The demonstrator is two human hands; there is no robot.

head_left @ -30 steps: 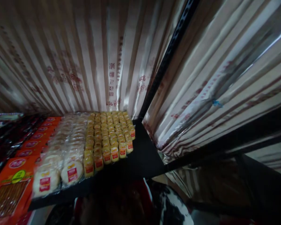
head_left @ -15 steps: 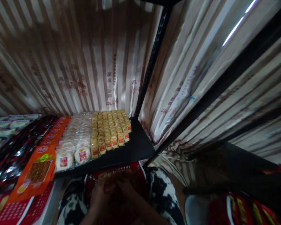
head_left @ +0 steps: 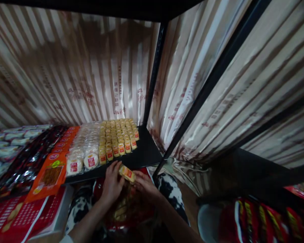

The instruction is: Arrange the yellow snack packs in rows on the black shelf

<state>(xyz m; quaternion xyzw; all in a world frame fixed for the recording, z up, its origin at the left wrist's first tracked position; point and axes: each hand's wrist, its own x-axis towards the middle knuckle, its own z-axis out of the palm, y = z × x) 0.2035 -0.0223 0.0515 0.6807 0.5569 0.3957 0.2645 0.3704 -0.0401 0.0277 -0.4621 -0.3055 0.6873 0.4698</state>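
Observation:
A small yellow wrapped snack cake [head_left: 127, 173] with a red-orange label is held between my two hands, just in front of the shelf edge. My right hand [head_left: 145, 185] pinches its right end. At its left end, the fingers and thumb of my left hand [head_left: 112, 183] close around it. Below my hands, a red basket [head_left: 97, 189] rests between my knees, with more yellow packs [head_left: 120, 212] dim inside. On the black shelf [head_left: 144, 153] stand rows of matching yellow packs [head_left: 118, 138], their labels facing me.
Left of the yellow packs lie round white wrapped crackers [head_left: 91, 160], orange snack bags [head_left: 50, 172], dark shiny packets [head_left: 22, 168] and white packets [head_left: 12, 141]. A red perforated box [head_left: 17, 214] stands lower left. Black posts [head_left: 190, 121] rise before striped curtains. Red packets [head_left: 266, 219] sit lower right.
My hands have risen from inside the basket to the shelf's front edge, bringing up a yellow snack cake. The view has shifted slightly.

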